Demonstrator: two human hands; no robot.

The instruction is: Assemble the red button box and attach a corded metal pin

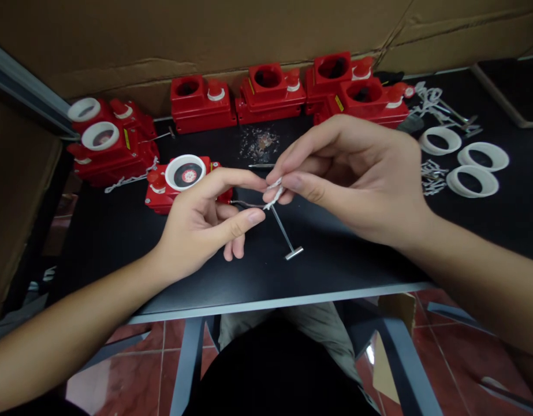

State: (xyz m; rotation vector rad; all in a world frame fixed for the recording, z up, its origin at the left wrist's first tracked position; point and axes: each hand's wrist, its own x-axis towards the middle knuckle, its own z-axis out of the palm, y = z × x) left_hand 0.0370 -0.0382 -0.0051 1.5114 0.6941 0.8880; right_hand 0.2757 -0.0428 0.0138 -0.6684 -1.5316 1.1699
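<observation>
My right hand (357, 179) pinches a bunched white cord (274, 196) between thumb and fingers, above the table. My left hand (205, 219) is beside it, thumb and index finger apart, the index fingertip close to the cord; whether it touches is unclear. Below the cord is a thin metal rod with a T-shaped end (294, 253); its upper end meets the cord. Behind my left hand sits a red box (160, 199) with a white ring (170, 173) around a dark round face. A thin dark wire (249, 203) runs from the box side toward the cord.
Two red boxes with white rings (100, 137) stand at the left. Several red boxes (203, 112) line the back by a cardboard wall. Loose white rings (473, 181) and corded metal rods (448, 112) lie at the right. Scraps (260, 143) and a pointed metal tool (261, 166) lie mid-table.
</observation>
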